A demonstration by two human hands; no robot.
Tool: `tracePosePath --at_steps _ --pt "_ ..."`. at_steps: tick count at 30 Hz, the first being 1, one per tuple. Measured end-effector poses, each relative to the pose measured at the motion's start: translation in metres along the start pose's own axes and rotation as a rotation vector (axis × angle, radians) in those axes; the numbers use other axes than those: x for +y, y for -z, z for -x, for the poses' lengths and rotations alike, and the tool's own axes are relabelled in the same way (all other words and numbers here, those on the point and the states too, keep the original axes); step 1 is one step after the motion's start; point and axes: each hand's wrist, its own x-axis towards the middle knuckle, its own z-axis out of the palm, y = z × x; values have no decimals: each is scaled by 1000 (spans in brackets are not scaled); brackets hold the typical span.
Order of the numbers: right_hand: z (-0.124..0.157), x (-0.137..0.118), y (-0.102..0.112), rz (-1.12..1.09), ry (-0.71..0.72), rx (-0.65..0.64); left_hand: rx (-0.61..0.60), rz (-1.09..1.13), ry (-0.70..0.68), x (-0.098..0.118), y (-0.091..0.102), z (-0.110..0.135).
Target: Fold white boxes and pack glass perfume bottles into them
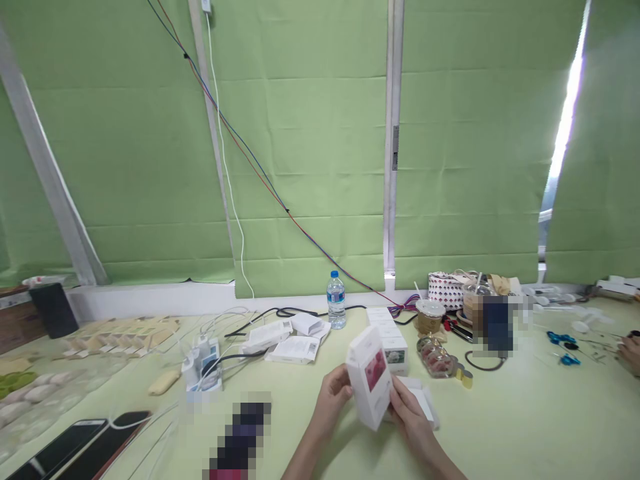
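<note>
A small white cardboard box (361, 379) with a red picture on its front is held upright and slightly tilted above the table. My left hand (331, 395) grips its left edge, and my right hand (413, 415) holds it at the lower right. Behind my right hand a white flat box or tray (429, 404) lies on the table, partly covered by the hand. Just beyond the held box is a row of similar white boxes (397, 358), the nearest with a picture on its end.
A water bottle (337, 301) stands at the back, beside white packets (294, 348). To the left are a power strip (203, 367) with cables and dark phones (75, 443). Rightward sit a drink cup (430, 316), blue scissors (569, 359) and another person's hand (629, 352).
</note>
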Motion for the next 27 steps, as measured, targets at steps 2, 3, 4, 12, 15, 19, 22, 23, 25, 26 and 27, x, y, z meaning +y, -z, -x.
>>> tracePosePath --at_steps 2,3,4,12,15,19,22,23,25,26,27 --pt "3 -2 -5 -47 -63 -116 -52 38 6 2 3 2" --pt "4 -4 -7 -42 -89 -182 -95 64 18 3 3 3" --pt "5 -6 -9 -25 -109 -239 -141 90 31 4 3 4" --pt "3 -9 -6 293 -18 -178 -32 -51 -134 -4 -8 8" --pt "7 -1 -5 450 225 -15 136 -304 -216 -15 -3 8" --pt "15 11 -3 631 622 28 218 -657 -336 -23 4 7" --pt "15 15 2 734 860 -44 99 -809 -404 -22 2 9" --pt "14 14 4 802 940 -89 58 -841 -409 -21 1 10" --pt "11 10 7 959 1046 -174 -6 -912 -386 -19 -1 12" --pt "9 8 8 1027 1061 -190 -21 -944 -366 -18 -2 12" --pt "7 5 9 1080 1049 -174 -26 -963 -344 -18 -3 13"
